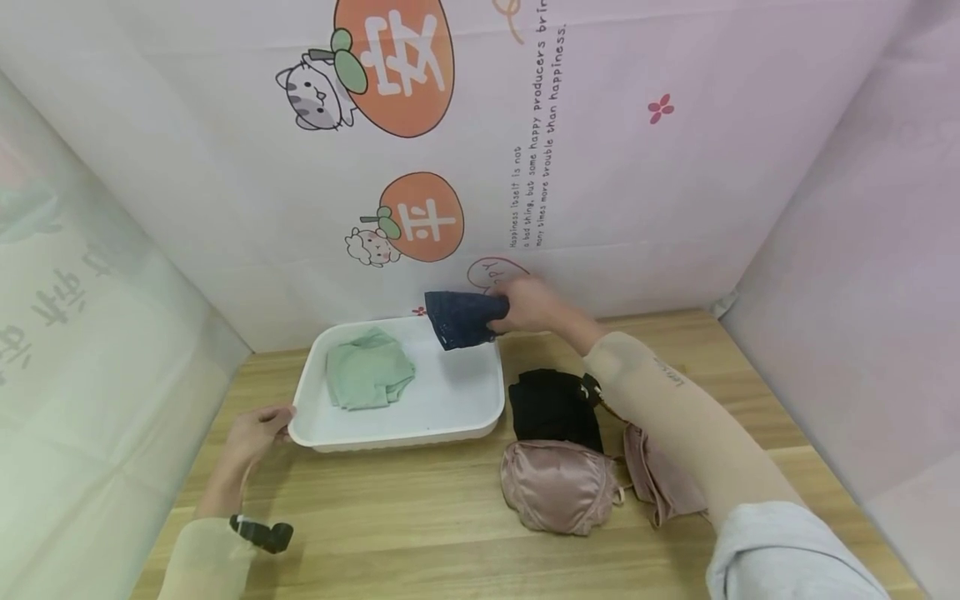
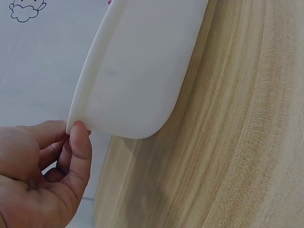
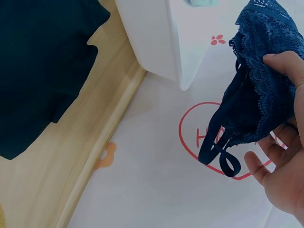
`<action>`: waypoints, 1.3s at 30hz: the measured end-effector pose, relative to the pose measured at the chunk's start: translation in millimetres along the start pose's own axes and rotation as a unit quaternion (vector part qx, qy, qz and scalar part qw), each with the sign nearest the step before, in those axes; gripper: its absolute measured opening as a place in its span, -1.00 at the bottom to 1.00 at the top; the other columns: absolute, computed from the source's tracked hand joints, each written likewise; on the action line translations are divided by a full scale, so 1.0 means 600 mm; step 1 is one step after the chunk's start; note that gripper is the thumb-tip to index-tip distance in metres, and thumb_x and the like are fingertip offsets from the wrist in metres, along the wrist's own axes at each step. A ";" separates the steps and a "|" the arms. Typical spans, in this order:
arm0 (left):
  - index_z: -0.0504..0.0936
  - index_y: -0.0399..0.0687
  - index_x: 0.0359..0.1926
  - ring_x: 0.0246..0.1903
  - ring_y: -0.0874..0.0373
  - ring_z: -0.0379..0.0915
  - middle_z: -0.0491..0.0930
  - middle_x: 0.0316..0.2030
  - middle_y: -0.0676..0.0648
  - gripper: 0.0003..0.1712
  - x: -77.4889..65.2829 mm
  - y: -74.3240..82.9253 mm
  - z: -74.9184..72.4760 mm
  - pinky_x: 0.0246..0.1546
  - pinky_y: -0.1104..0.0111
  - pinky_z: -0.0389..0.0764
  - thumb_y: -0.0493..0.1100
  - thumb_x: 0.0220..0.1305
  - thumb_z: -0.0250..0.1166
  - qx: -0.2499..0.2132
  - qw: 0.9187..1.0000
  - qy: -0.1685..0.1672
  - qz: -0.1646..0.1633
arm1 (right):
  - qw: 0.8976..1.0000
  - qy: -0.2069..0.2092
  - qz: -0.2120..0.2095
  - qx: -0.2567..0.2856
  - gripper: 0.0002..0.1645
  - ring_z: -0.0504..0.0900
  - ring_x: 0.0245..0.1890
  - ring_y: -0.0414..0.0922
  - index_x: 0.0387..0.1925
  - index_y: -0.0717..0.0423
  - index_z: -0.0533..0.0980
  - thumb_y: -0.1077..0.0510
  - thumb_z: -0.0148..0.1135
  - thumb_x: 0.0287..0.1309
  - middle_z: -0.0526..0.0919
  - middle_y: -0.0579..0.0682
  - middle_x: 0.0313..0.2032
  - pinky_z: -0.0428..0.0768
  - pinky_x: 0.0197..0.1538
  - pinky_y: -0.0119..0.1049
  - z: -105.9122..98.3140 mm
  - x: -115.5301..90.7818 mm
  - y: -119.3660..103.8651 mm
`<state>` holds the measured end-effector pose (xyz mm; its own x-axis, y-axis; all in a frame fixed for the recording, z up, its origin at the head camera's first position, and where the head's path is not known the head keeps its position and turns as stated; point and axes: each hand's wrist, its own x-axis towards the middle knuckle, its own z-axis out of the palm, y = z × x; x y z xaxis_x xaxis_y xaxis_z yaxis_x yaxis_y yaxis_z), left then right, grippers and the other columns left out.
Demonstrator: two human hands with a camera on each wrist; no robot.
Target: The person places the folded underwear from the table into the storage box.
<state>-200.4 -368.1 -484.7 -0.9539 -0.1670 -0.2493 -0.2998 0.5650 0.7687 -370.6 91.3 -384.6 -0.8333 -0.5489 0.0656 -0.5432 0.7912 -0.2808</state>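
My right hand (image 1: 534, 303) grips a navy lace bra (image 1: 461, 318) above the back right part of a white plastic basin (image 1: 442, 408). In the right wrist view the thumb lies on the lace of the bra, and a loop of strap hangs below it. The basin stands on the wooden table, with a folded pale green garment (image 1: 367, 372) in its left half. At the basin's front left corner, my left hand (image 1: 258, 429) pinches the rim between thumb and fingers, plain in the left wrist view.
Right of the basin lie a folded black garment (image 1: 555, 408), a pink satin bra (image 1: 558, 487) and a dusty pink folded garment (image 1: 660, 479), partly under the right forearm. Printed cloth walls (image 1: 600, 183) enclose the wooden table (image 1: 390, 517) at the back and sides.
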 end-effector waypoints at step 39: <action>0.40 -0.43 0.33 -0.28 0.34 0.60 0.69 -0.03 -0.22 -0.38 -0.002 -0.001 0.000 0.14 0.06 0.62 0.04 0.56 0.03 0.000 1.000 0.002 -0.001 | 1.000 -0.015 -0.017 0.012 -0.46 0.64 -0.09 -0.11 0.01 -0.02 0.65 -0.19 0.45 0.04 0.75 -0.09 -0.09 0.63 0.14 -0.19 0.057 0.062 -0.060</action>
<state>-199.2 -368.4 -484.9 -0.9534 -0.1716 -0.2481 -0.3015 0.5648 0.7682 -378.7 32.9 -404.8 -0.8114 -0.5826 0.0471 -0.5674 0.7658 -0.3026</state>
